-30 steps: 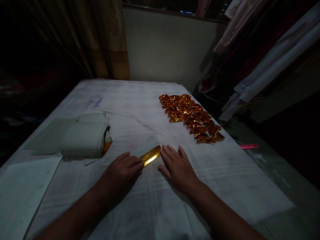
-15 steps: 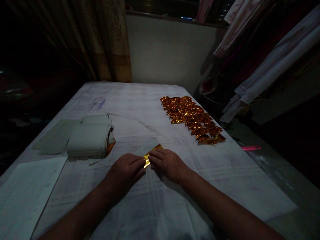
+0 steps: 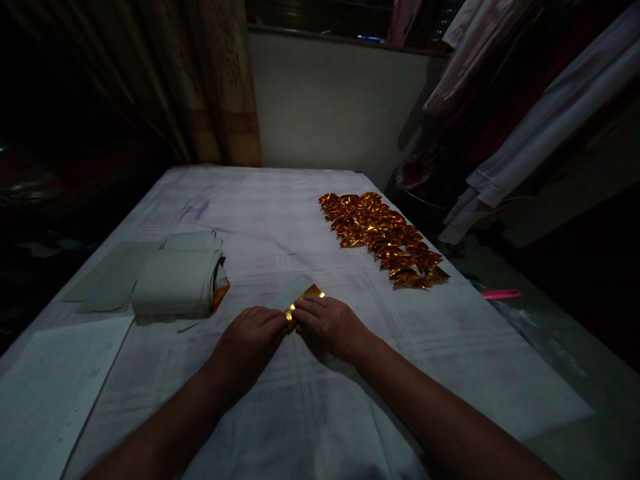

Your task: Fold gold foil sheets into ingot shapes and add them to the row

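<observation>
"Dim room, pale checked cloth (image 3: pixel 310 413) spread flat, curtain (image 3: pixel 220 100) beyond. Where to look?"

"Front and centre, on the cloth: gold strip (image 3: pixel 311 292) slanting away between left hand (image 3: pixel 255 327) and right hand (image 3: pixel 323 323), with pale paper (image 3: pixel 289 293) showing along its left side."

"Gripped how?"

"On the left, fingertips together, closed on the near end. On the right, fingers curled down onto the strip, almost meeting the others. Thumbs hard to make out; impossible to tell how tightly pinched."

"At which step?"

"Folding or rolling up the near end, by the look of it."

"And called for next?"

"Probably a firm, even press along the fold, without skewing the edges. Well apart from all this, paper stack (image 3: pixel 173 277) at left, crinkled gold pieces (image 3: pixel 387 252) at right."
</observation>
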Demonstrator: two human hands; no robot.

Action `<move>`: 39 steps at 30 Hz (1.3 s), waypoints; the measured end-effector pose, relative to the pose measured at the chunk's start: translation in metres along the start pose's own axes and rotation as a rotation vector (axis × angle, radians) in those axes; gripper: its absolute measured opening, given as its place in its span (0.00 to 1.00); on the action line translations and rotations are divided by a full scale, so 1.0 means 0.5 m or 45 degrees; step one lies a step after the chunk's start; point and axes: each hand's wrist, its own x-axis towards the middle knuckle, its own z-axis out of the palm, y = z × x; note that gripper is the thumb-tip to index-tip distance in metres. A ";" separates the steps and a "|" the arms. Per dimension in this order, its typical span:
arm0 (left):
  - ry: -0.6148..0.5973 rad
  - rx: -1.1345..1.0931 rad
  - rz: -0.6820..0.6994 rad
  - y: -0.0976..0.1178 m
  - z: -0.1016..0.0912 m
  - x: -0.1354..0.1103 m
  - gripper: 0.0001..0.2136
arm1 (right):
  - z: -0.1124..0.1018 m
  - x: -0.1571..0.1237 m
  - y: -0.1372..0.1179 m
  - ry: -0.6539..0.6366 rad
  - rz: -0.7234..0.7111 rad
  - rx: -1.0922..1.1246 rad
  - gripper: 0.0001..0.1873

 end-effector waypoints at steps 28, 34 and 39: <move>-0.010 -0.021 -0.243 0.001 -0.013 -0.007 0.08 | -0.015 0.041 -0.063 -0.158 0.808 0.031 0.08; -0.063 0.145 -0.120 0.013 -0.023 -0.015 0.10 | -0.026 0.052 -0.058 -0.250 0.845 0.054 0.08; -0.121 0.314 0.053 0.020 -0.034 -0.015 0.13 | -0.027 0.054 -0.052 -0.286 0.856 0.097 0.08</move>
